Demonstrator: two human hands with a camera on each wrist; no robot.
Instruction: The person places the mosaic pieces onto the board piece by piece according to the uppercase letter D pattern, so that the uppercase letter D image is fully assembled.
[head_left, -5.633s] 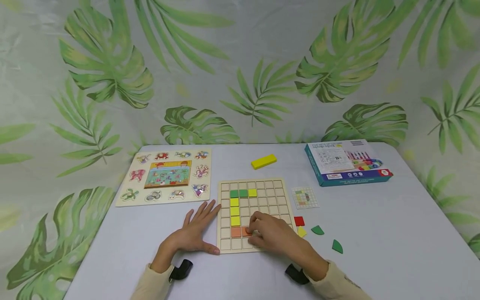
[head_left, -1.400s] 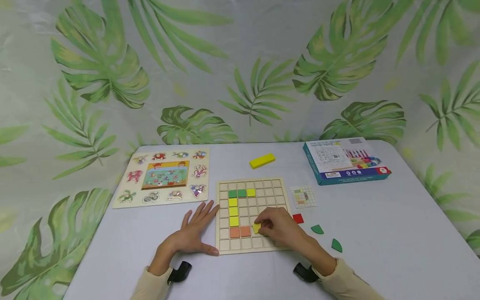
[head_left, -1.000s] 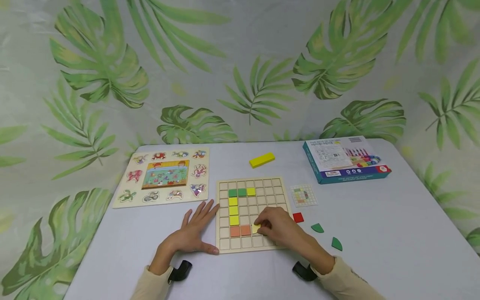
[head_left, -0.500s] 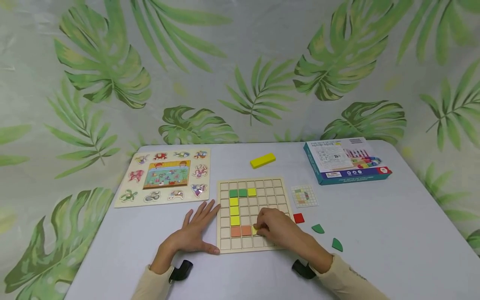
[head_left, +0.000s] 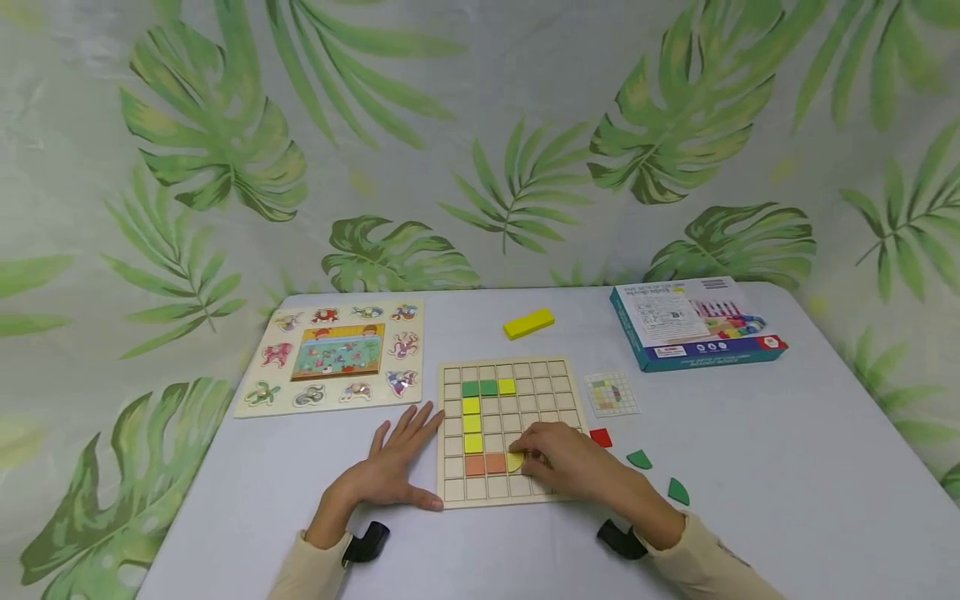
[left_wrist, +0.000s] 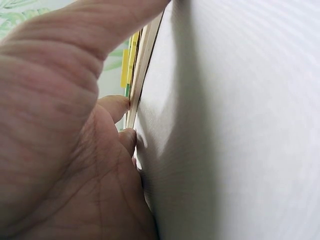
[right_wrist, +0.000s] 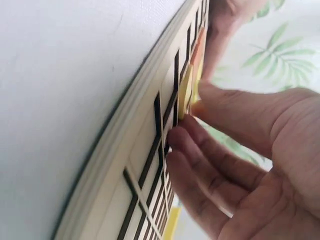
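On the table lies a wooden grid board (head_left: 474, 492) with square cells, several holding green, yellow and orange tiles. My left hand (head_left: 390, 471) is spread flat at the board's left side, fingertips and thumb touching its edge; the left wrist view shows two fingertips (left_wrist: 116, 106) against that edge. Over the lower middle of the grid, my right hand (head_left: 566, 458) pinches a yellow quarter-circle tile (head_left: 514, 463) by its right side. The tile sits at the cell just right of two orange tiles (head_left: 485, 464). In the right wrist view the yellow tile (right_wrist: 185, 95) shows between thumb and fingers.
Right of the board are a small pattern card (head_left: 612, 395), a red tile (head_left: 601, 437) and two green quarter-circle tiles (head_left: 639, 459). A yellow block (head_left: 528, 323) lies behind the board. An animal puzzle board (head_left: 337, 400) is at back left, a game box (head_left: 705, 360) at back right.
A second orange tile was under the right hand and is now uncovered in the grid. The yellow quarter-circle tile came from the board's right side to the cell beside it. The left hand stayed put.
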